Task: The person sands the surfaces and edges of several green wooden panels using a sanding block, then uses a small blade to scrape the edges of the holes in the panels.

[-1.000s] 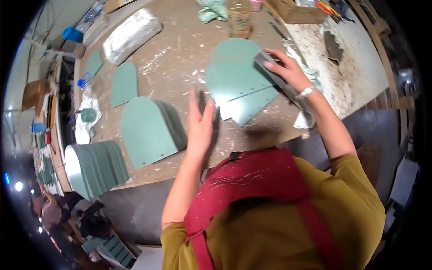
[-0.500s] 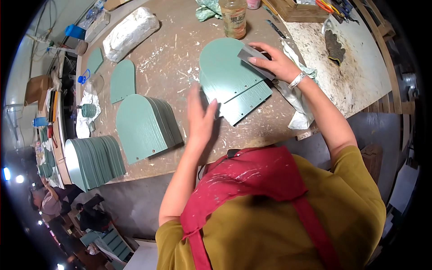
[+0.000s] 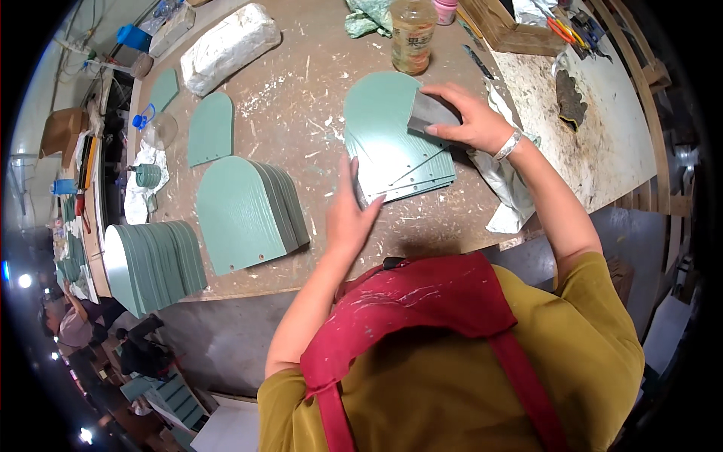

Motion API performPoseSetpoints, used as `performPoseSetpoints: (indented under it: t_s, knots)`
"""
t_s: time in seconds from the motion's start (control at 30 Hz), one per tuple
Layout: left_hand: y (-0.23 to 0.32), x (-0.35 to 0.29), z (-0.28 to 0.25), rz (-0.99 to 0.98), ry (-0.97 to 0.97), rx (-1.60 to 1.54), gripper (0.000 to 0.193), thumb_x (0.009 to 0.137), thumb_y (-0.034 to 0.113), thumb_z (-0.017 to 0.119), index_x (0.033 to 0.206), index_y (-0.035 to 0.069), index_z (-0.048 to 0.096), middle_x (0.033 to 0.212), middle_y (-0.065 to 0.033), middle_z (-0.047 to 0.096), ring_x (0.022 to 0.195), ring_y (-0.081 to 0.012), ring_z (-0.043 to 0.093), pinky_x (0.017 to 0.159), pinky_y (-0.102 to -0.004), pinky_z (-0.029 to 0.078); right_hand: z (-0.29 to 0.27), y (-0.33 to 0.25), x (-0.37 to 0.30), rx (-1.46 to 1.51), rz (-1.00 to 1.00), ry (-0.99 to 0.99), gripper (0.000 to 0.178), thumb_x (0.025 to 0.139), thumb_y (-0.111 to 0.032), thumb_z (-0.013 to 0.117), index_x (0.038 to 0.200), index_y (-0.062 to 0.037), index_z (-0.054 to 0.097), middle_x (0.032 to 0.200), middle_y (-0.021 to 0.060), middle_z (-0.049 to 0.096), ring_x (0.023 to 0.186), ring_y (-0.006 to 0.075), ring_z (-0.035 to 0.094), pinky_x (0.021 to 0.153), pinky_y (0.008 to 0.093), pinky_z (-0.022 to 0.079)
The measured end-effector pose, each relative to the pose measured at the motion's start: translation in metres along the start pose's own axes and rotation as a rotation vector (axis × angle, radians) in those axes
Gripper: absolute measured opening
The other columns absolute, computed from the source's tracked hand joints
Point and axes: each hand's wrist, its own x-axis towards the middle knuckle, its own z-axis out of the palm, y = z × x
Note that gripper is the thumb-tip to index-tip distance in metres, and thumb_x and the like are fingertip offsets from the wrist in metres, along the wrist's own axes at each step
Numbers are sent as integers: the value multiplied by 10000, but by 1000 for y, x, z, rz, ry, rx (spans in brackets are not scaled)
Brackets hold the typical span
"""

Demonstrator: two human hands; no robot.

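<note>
fingers of the right hand (image 3: pixel 471 120) curl closed around a grey sanding block (image 3: pixel 429 114) pressed on the top green arched panel (image 3: pixel 392 139) of a small stack on the workbench (image 3: pixel 316 83), while the left hand (image 3: pixel 352 215), fingers straight and holding nothing, steadies the stack's near edge.

Right hand (image 3: pixel 468 119) covers most of grey sanding block (image 3: pixel 428 113); lower green panels (image 3: pixel 410 177) show edges only. Bottle (image 3: pixel 413 34) top cut off. Far-left clutter too small.
</note>
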Motion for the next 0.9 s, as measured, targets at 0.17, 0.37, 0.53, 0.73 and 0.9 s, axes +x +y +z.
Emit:
performPoseSetpoints:
  t_s: [0.17, 0.37, 0.53, 0.73, 0.9]
  knots:
    - [-3, 5, -14, 245, 3, 294, 1131, 678, 132, 876, 1540, 19, 152, 1562, -252, 274, 1395, -395, 382, 1097, -433, 401, 12, -27, -11, -116, 77, 5, 652, 835, -381, 714, 1357, -67, 481, 1236, 197, 534, 1124, 387, 573, 965, 410, 468]
    - [-15, 10, 3, 375, -14, 246, 1036, 665, 182, 868, 1504, 18, 283, 1566, -258, 244, 1409, -437, 318, 1122, -462, 367, 33, -52, -43, -201, 140, 59, 665, 824, -365, 701, 1370, -74, 457, 1220, 184, 523, 1091, 391, 573, 933, 407, 471]
    - [12, -28, -17, 612, 142, 444, 776, 722, 196, 810, 1401, 72, 456, 1415, -200, 480, 1222, -378, 543, 994, -414, 491, 17, -41, -52, 207, 232, 201, 594, 902, -290, 700, 1405, -44, 501, 1339, 135, 566, 1185, 217, 559, 989, 344, 455]
    - [49, -79, -152, 491, 415, 611, 261, 842, 155, 676, 1085, 59, 683, 1096, -123, 696, 1001, -315, 667, 829, -386, 541, 15, -89, 8, 216, 5, 260, 513, 914, -266, 686, 1364, -60, 550, 1276, 108, 614, 1135, 192, 589, 1000, 319, 441]
    - [3, -94, -163, 408, 167, 886, 524, 884, 292, 661, 1349, 83, 539, 1404, -152, 510, 1323, -322, 451, 1094, -484, 341, 77, -178, 85, -45, -397, 36, 496, 857, -372, 682, 1262, -89, 631, 1279, 167, 606, 1184, 333, 580, 1031, 411, 439]
